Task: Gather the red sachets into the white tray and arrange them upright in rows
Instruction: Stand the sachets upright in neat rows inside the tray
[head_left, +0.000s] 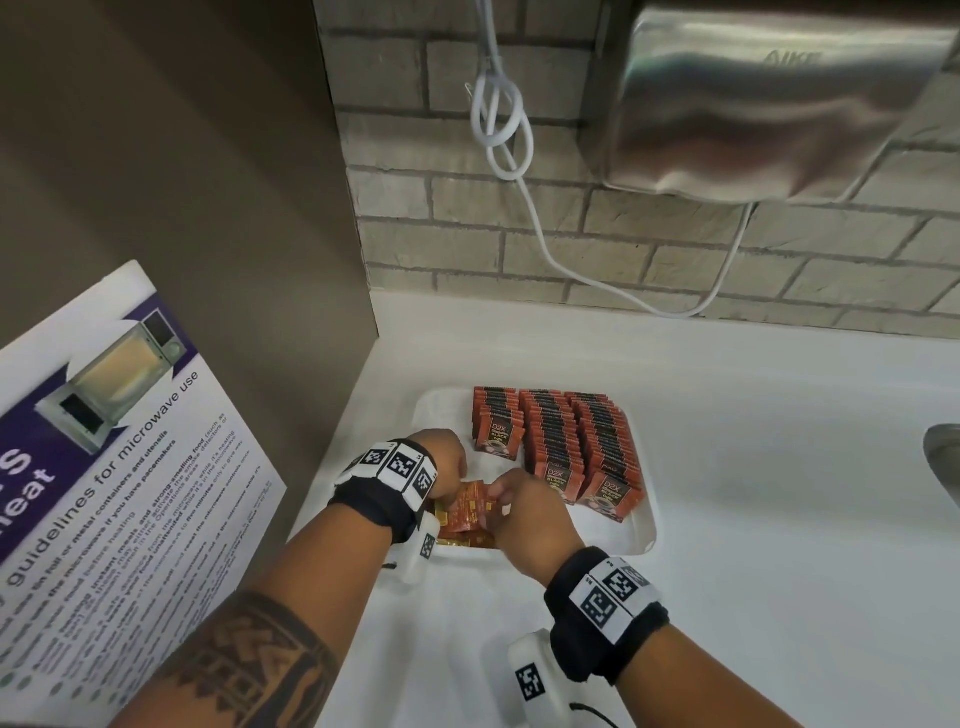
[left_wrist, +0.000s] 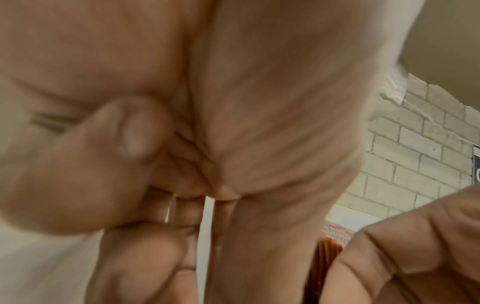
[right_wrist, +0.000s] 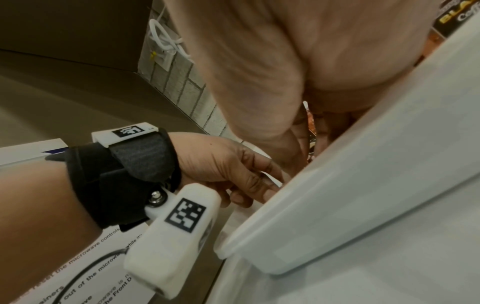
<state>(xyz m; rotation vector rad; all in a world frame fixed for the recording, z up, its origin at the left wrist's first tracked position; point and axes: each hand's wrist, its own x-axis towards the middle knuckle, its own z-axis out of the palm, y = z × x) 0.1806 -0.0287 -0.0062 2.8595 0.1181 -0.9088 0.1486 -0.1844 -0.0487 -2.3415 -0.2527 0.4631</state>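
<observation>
A white tray (head_left: 626, 535) lies on the white counter. In it stand three rows of red sachets (head_left: 553, 436), upright and packed tight. A loose pile of red sachets (head_left: 470, 508) lies flat in the tray's near left corner. Both hands are down on that pile. My left hand (head_left: 458, 480) curls its fingers over the pile's left side, and in the left wrist view a thin sachet edge (left_wrist: 206, 236) runs between its curled fingers. My right hand (head_left: 500, 500) pinches sachets from the right; its fingers (right_wrist: 301, 142) dip behind the tray rim (right_wrist: 337, 195) around a red sachet (right_wrist: 310, 123).
A brown panel (head_left: 182, 182) with a microwave poster (head_left: 104, 467) stands close on the left. A steel hand dryer (head_left: 779, 98) and its white cable (head_left: 511, 140) hang on the brick wall behind. A metal fixture (head_left: 943, 460) shows at the right edge.
</observation>
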